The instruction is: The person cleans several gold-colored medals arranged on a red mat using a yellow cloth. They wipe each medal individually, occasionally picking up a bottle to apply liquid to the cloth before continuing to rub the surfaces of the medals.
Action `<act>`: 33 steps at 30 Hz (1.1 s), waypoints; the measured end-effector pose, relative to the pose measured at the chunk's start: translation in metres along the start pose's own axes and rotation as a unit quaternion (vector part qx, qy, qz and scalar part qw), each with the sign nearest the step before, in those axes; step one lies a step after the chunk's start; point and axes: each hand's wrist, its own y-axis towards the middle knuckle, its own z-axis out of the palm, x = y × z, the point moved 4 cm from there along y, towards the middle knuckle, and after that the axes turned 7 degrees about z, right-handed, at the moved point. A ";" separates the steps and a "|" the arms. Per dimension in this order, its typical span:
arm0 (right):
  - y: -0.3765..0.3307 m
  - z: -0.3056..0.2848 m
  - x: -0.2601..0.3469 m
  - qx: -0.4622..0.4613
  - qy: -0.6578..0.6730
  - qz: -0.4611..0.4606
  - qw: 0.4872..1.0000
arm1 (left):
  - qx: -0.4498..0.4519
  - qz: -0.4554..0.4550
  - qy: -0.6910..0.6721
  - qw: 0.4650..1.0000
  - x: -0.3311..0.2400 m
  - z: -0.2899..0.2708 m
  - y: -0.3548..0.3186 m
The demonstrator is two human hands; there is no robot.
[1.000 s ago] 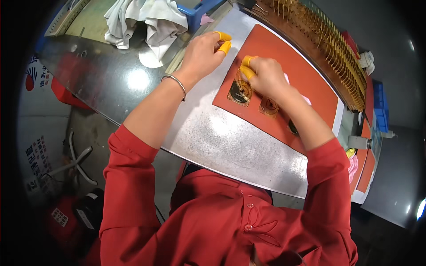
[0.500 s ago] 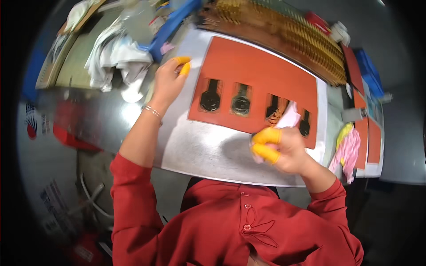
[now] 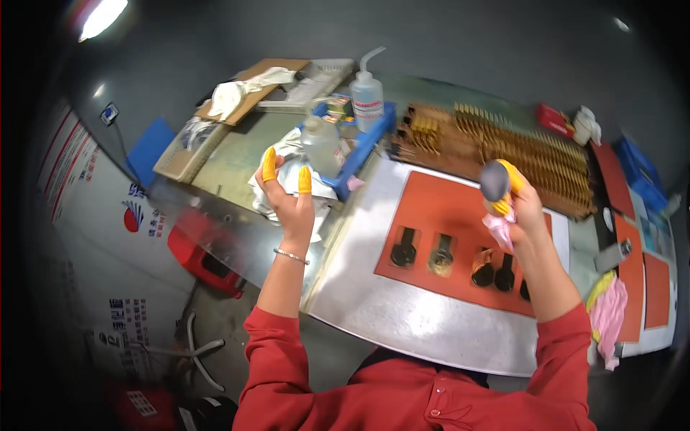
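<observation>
Yellow finger cots cover the thumb and a finger of my left hand (image 3: 289, 201), which is raised and empty with those fingers spread. It is in front of a crumpled white cloth (image 3: 262, 197) and a clear squat bottle (image 3: 321, 147). My right hand (image 3: 530, 212), also in yellow cots, is closed on a dark grey rounded object (image 3: 494, 180) and a pink cloth (image 3: 498, 230). It is held above an orange mat (image 3: 445, 197). On the mat lies a row of several flat pieces with black paddle shapes (image 3: 404, 253); the right forearm partly covers the row.
A rack of gold-coloured strips (image 3: 517, 154) stands behind the mat. A blue tray (image 3: 374, 144) holds a wash bottle (image 3: 366, 100). At right are a metal block (image 3: 613, 256), a pink and yellow cloth (image 3: 609, 312) and more orange sheets (image 3: 655, 287).
My view has swung up and left. My right hand has risen off the mat's near edge, bringing the dark grey object into sight. The left hand's fingers have spread near the white cloth.
</observation>
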 end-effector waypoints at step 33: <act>0.203 0.134 -0.119 0.059 0.111 0.111 0.986 | 0.141 -0.216 -0.078 0.963 0.096 0.050 -0.003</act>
